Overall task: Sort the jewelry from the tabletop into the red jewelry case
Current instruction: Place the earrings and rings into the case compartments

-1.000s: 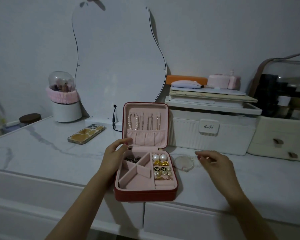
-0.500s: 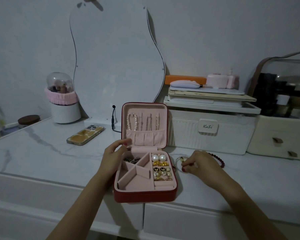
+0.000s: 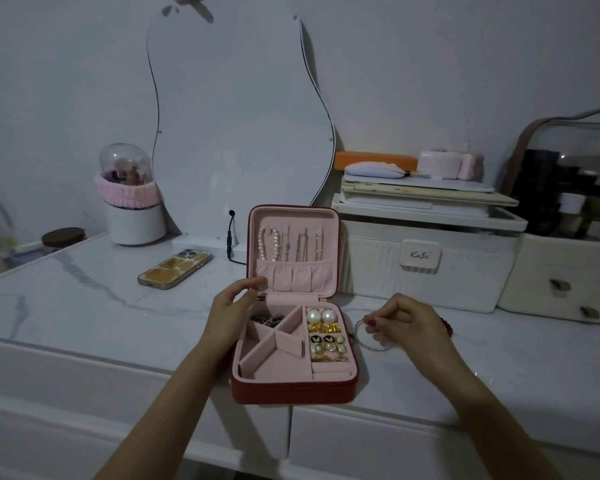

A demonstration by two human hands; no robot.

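so, red jewelry case [image 3: 293,389] sits open near the front edge of the marble tabletop [image 3: 84,306], lid upright. left hand [image 3: 227,315] rests against the case's left side, fingers loosely curled by the lid hinge, gripping nothing clearly. right hand [image 3: 404,323] pinches a thin silver bangle [image 3: 368,344] just right of the case — bangle's lower edge looks close to the tabletop, contact unclear. dark red bead bracelet [image 3: 445,329] peeks out behind that hand. inside: pearl earrings [image 3: 321,316], gold pieces; pearl strand [image 3: 269,243] hangs in the lid. phone [image 3: 175,268] well left.
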